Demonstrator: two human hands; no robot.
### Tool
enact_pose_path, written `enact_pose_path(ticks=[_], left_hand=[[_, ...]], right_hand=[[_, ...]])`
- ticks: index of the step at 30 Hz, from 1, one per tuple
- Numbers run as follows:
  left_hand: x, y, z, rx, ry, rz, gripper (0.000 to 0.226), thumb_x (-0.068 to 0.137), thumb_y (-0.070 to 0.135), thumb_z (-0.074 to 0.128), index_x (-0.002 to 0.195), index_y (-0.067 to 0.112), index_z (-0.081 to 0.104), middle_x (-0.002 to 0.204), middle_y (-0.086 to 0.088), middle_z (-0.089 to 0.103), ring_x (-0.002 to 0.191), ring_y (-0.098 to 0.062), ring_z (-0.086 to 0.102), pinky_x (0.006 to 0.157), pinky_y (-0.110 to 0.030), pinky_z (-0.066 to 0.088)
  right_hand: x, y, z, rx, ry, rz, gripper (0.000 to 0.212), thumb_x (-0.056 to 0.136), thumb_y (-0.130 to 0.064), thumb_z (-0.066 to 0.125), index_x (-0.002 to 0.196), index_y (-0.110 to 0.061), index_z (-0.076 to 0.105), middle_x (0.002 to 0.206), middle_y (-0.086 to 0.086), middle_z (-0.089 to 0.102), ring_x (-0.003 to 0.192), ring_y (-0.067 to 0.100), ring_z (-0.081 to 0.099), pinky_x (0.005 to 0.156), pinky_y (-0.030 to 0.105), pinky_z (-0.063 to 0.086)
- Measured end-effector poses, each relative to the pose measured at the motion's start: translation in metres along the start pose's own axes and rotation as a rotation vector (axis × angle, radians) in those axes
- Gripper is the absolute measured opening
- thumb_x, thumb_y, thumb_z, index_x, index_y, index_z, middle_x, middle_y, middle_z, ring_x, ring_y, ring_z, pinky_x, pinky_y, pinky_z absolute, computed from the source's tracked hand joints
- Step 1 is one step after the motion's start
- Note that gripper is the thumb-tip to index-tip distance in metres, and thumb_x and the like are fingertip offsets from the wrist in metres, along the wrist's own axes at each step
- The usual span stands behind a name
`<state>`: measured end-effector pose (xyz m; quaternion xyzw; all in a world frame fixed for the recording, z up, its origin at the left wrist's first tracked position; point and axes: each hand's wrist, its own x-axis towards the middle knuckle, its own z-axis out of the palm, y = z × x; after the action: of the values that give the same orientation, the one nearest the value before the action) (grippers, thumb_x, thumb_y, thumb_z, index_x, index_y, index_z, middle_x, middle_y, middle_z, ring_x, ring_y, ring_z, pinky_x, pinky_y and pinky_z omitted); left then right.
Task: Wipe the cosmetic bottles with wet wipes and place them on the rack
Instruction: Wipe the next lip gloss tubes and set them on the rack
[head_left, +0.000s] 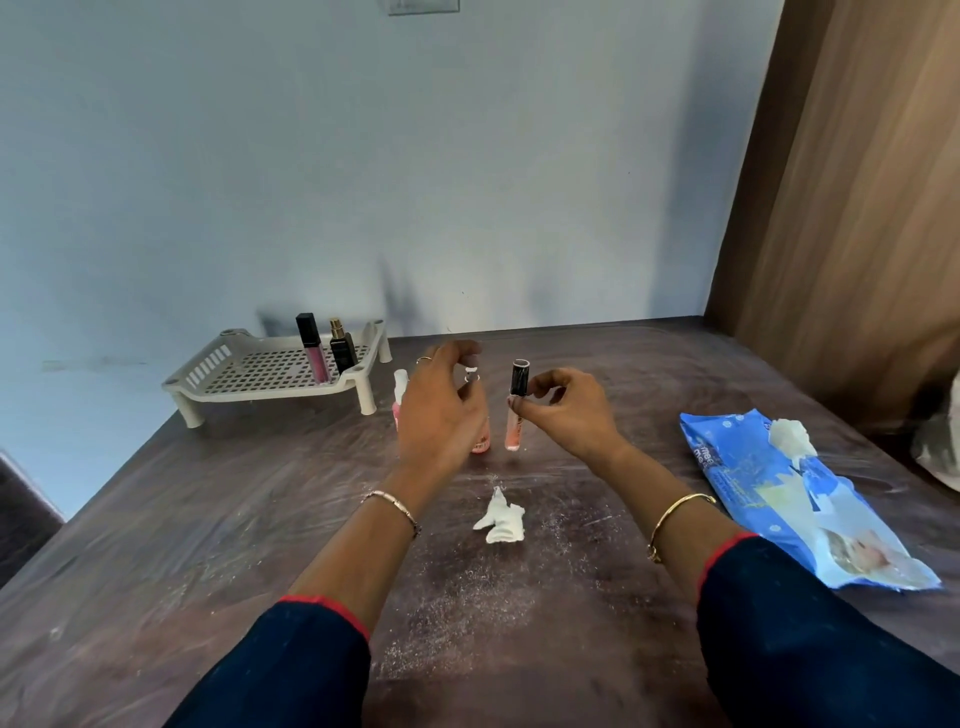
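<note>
My right hand (566, 410) pinches a peach lip gloss tube (514, 431) with a black cap and holds it upright just above the table. My left hand (441, 410) curves with its fingers apart over a pink pump bottle (480, 444); only the bottle's white top and its base show past the hand, and I cannot see whether the fingers touch it. A second pink bottle (400, 395) with a white cap stands just left of that hand. A crumpled wet wipe (501, 519) lies on the table between my forearms. The beige rack (249, 374) at the back left holds a pink lip gloss (313, 348) and a black perfume bottle (343, 347).
A blue wet-wipe pack (810, 514) lies at the right with a wipe (789, 439) sticking out of its opening. The dark brown table (208, 545) is dusted with white powder in front of me. Its left edge runs diagonally. A wooden panel (857, 208) stands at the right.
</note>
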<state>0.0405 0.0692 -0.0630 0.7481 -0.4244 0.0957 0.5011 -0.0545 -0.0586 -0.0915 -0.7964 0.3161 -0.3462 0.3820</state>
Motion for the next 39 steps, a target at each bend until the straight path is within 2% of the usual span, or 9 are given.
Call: enact_pose_path(ticks=[2, 3, 5, 7, 9, 14, 21, 33, 39], left_hand=[[-0.010, -0.005, -0.011, 0.048, -0.087, 0.058, 0.048, 0.082, 0.026, 0.066, 0.125, 0.033, 0.046, 0.121, 0.010, 0.050, 0.088, -0.007, 0.057, 0.079, -0.032, 0.055], [-0.015, -0.009, -0.016, 0.066, -0.166, 0.109, 0.066, 0.078, 0.033, 0.071, 0.134, 0.035, 0.036, 0.133, 0.009, 0.041, 0.107, -0.010, 0.052, 0.091, -0.037, 0.053], [-0.025, -0.015, -0.030, 0.113, -0.335, 0.221, 0.111, 0.068, 0.046, 0.078, 0.150, 0.033, 0.005, 0.155, 0.015, 0.006, 0.145, -0.015, 0.011, 0.116, -0.045, 0.023], [-0.036, -0.015, -0.041, 0.208, -0.441, 0.320, 0.137, 0.062, 0.059, 0.079, 0.147, 0.030, -0.024, 0.153, 0.020, -0.027, 0.142, -0.003, -0.025, 0.117, -0.037, -0.004], [-0.047, -0.012, -0.048, 0.284, -0.492, 0.359, 0.144, 0.059, 0.068, 0.076, 0.142, 0.028, -0.035, 0.151, 0.017, -0.035, 0.140, -0.004, -0.030, 0.118, -0.036, -0.010], [-0.065, 0.000, -0.064, 0.293, -0.506, 0.343, 0.145, 0.054, 0.070, 0.076, 0.144, 0.030, -0.030, 0.157, 0.012, -0.017, 0.140, -0.007, -0.010, 0.119, -0.054, 0.006], [-0.081, 0.004, -0.069, 0.232, -0.477, 0.364, 0.144, 0.056, 0.066, 0.078, 0.136, 0.040, -0.039, 0.161, 0.005, -0.004, 0.146, -0.015, -0.003, 0.119, -0.047, 0.002], [-0.094, -0.004, -0.070, 0.280, -0.475, 0.383, 0.144, 0.057, 0.062, 0.079, 0.145, 0.026, -0.029, 0.158, 0.003, 0.015, 0.144, -0.015, 0.013, 0.110, -0.014, -0.007], [-0.096, -0.007, -0.067, 0.300, -0.473, 0.361, 0.144, 0.057, 0.062, 0.078, 0.143, 0.028, -0.033, 0.158, -0.002, 0.015, 0.144, -0.020, 0.016, 0.113, -0.031, 0.004]], right_hand=[[-0.007, -0.009, -0.006, 0.145, -0.062, 0.033, 0.022, 0.071, -0.028, 0.082, 0.084, -0.016, 0.069, 0.080, -0.006, 0.062, 0.065, 0.003, 0.049, 0.060, 0.016, 0.040], [-0.012, -0.013, -0.010, 0.210, -0.113, 0.050, 0.023, 0.072, -0.024, 0.082, 0.087, -0.011, 0.069, 0.078, -0.005, 0.063, 0.065, 0.005, 0.050, 0.059, 0.014, 0.042], [-0.023, -0.021, -0.017, 0.289, -0.225, 0.082, 0.024, 0.073, -0.021, 0.081, 0.091, -0.008, 0.071, 0.079, -0.001, 0.066, 0.071, 0.007, 0.056, 0.063, 0.013, 0.044], [-0.033, -0.028, -0.022, 0.321, -0.312, 0.111, 0.021, 0.074, -0.020, 0.080, 0.091, -0.009, 0.072, 0.085, 0.001, 0.070, 0.079, 0.007, 0.061, 0.072, 0.017, 0.045], [-0.042, -0.035, -0.027, 0.326, -0.371, 0.132, 0.018, 0.075, -0.021, 0.079, 0.090, -0.012, 0.073, 0.085, -0.003, 0.071, 0.082, 0.004, 0.062, 0.074, 0.019, 0.041], [-0.060, -0.047, -0.035, 0.289, -0.457, 0.132, 0.017, 0.076, -0.022, 0.076, 0.090, -0.014, 0.073, 0.077, -0.006, 0.066, 0.071, 0.004, 0.051, 0.066, 0.021, 0.034], [-0.070, -0.048, -0.031, 0.258, -0.560, 0.115, 0.024, 0.069, -0.031, 0.079, 0.088, -0.017, 0.075, 0.079, -0.002, 0.063, 0.077, 0.012, 0.049, 0.070, 0.031, 0.031], [-0.075, -0.047, -0.022, 0.224, -0.693, 0.157, 0.003, 0.077, -0.023, 0.076, 0.079, -0.022, 0.075, 0.075, -0.006, 0.064, 0.079, 0.014, 0.048, 0.070, 0.030, 0.031], [-0.073, -0.045, -0.018, 0.219, -0.695, 0.169, 0.005, 0.078, -0.022, 0.075, 0.082, -0.020, 0.073, 0.072, -0.006, 0.062, 0.073, 0.010, 0.049, 0.067, 0.029, 0.031]])
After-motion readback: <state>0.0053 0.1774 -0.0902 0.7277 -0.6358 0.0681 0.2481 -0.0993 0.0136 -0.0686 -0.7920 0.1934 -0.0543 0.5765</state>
